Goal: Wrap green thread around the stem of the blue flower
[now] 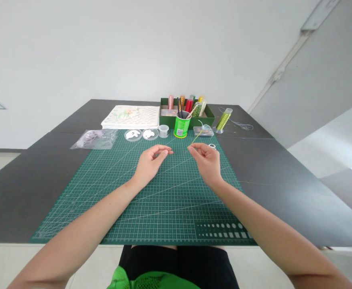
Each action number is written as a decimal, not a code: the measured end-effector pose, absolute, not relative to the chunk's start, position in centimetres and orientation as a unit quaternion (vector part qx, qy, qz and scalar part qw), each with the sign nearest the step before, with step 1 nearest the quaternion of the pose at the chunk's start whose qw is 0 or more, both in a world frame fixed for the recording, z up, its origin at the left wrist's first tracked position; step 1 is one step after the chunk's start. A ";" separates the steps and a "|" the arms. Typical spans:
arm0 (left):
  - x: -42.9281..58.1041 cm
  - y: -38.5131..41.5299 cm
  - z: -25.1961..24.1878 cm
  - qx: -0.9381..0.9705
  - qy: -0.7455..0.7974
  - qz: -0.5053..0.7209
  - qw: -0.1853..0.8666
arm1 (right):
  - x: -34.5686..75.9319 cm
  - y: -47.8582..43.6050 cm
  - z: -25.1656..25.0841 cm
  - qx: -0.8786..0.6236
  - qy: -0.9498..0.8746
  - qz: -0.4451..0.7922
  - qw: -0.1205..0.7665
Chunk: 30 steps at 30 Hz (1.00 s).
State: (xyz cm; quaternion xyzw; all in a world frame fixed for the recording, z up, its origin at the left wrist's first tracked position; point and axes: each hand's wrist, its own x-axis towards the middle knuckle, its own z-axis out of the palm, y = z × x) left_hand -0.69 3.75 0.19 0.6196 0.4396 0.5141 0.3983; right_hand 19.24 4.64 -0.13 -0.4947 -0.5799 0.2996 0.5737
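My right hand (208, 161) is above the cutting mat with thumb and forefinger pinched on a thin yellow-green thread (196, 137). The thread slants up and rightward from the fingertips. Left of it, my left hand (150, 161) hovers over the same green cutting mat (164, 200), fingers loosely stretched, the thumb close to the forefinger; nothing shows in it. A gap separates the two hands. White-handled scissors (212, 146) lie partly hidden behind my right hand. A spool of similar yellow-green thread (223, 120) stands at the back right.
Along the mat's far edge are a plastic bag (96, 139), two dishes of white pieces (133, 135) (150, 134), a small round container (163, 131), a green can with sticks (181, 127) and a clear case (204, 131). Behind are stacked printed sheets (130, 117) and a green box (166, 121) of spools.
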 end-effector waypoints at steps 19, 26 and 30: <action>5.6 19.5 2.9 0.743 0.469 0.464 0.112 | 22.1 6.3 -0.1 -0.528 -0.565 0.260 0.579; 6.7 19.9 4.1 0.725 0.446 0.514 0.105 | 22.1 6.2 0.0 -0.526 -0.569 0.255 0.579; 6.8 17.2 7.4 0.710 0.368 0.590 0.111 | 22.2 6.2 0.0 -0.520 -0.570 0.256 0.583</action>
